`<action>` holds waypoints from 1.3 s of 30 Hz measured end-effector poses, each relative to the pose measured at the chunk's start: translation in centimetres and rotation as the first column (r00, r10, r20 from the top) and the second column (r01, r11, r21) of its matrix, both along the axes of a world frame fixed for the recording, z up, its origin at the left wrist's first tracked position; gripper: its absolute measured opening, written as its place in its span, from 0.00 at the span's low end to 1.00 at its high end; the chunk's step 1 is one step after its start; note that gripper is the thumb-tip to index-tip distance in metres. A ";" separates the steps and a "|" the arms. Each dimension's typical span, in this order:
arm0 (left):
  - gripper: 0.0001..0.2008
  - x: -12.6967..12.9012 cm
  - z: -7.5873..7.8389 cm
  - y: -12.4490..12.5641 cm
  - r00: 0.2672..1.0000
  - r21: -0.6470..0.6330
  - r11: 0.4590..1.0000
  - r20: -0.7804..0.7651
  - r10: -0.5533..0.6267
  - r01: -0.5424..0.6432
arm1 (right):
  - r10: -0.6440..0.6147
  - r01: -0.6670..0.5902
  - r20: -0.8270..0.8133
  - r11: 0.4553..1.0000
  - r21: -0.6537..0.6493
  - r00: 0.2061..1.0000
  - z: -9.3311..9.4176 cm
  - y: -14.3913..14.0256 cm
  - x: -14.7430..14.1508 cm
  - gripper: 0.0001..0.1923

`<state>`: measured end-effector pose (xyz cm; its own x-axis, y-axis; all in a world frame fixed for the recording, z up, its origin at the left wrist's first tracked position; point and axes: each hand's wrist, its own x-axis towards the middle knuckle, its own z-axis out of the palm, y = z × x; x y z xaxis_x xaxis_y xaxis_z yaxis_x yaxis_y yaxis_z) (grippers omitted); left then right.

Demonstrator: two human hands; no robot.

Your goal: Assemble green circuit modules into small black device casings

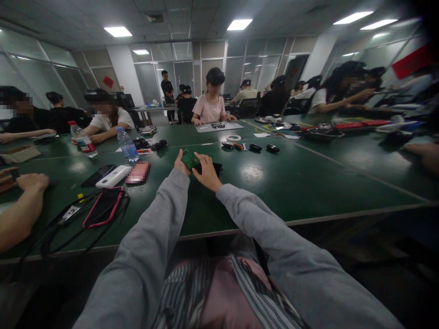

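two bottles (128, 147) stand left of the held board (188, 160).

my feed comes through dim, lit from overhead by white ceiling panels (239, 24) that haze toward the upper right. i see pale glare on the green tabletop (308, 183) and deep shadow under it. the wide lens stretches the sides, the right edge smears, its top corner goes black, blocky pixels mask faces (215, 80), and the green circuit board (188, 160) looks soft.
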<state>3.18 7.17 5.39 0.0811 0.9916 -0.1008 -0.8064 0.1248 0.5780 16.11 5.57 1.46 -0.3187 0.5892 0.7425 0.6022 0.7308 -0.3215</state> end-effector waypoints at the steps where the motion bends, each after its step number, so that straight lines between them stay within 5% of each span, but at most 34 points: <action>1: 0.20 0.3 0.2 -0.1 1.000 0.023 1.000 0.016 -0.003 0.002 | 0.019 -0.019 0.000 1.000 -0.007 1.000 -0.1 0.1 -0.1 0.35; 7: 0.19 1.5 1.8 -1.6 0.995 0.030 0.998 -0.078 0.059 -0.057 | 0.041 -0.054 -0.122 0.993 -0.106 0.992 -0.4 1.4 0.2 0.43; 18: 0.20 0.8 1.7 -2.1 0.971 0.167 0.981 -0.232 -0.063 0.104 | -0.069 -0.052 -0.472 0.970 -0.238 0.879 1.5 2.0 1.6 0.37; 25: 0.23 -0.8 0.5 -1.0 0.944 0.183 0.982 -0.330 0.017 0.047 | 0.022 -0.120 -0.503 0.979 -0.164 0.864 1.7 3.2 2.2 0.32; 31: 0.23 -2.4 -0.5 -0.1 0.914 0.141 0.989 -0.405 0.018 0.043 | 0.049 -0.259 -0.523 0.905 -0.338 0.851 1.5 5.2 3.9 0.34; 39: 0.25 -2.2 -0.7 -0.1 0.882 0.136 0.987 -0.471 -0.007 0.080 | -0.022 -0.034 -0.232 0.972 -0.234 0.972 0.3 6.8 5.9 0.33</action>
